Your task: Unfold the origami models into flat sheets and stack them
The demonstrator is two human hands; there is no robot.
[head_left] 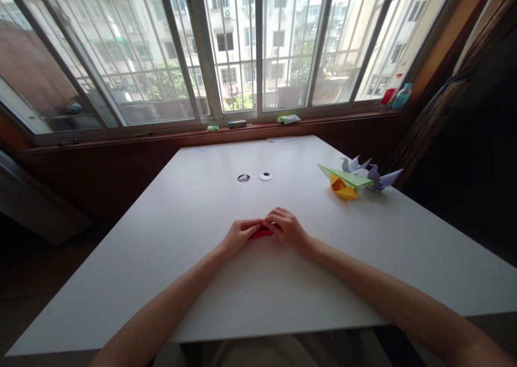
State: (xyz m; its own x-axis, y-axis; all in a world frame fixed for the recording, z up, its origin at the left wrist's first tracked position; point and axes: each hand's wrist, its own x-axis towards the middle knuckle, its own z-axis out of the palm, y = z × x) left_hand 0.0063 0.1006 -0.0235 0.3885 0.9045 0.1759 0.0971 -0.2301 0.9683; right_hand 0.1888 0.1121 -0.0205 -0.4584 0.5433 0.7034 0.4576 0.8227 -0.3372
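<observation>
1. Pressing down on a small red paper (260,232), we have both hands together on the white table (202,205), near its front middle.
2. Our left hand (239,234) lies on the left end of the red paper, fingers curled over it so that the grip is nearly closed on the sheet.
3. Our right hand (286,228) covers the right end of the red paper, fingertips bent down onto it; the two hands touch above the paper.
4. Only a thin red strip shows between the hands, flat on the table; we cannot tell its fold.
5. Beyond the red paper, toward the window, a round hole (243,178) and a round cap (265,176) sit side by side in the table.
6. Far right of the red paper, well apart from it, lie folded paper figures: a green one (347,176) atop a yellow one (342,188), with pale purple ones (377,177) just behind.
</observation>
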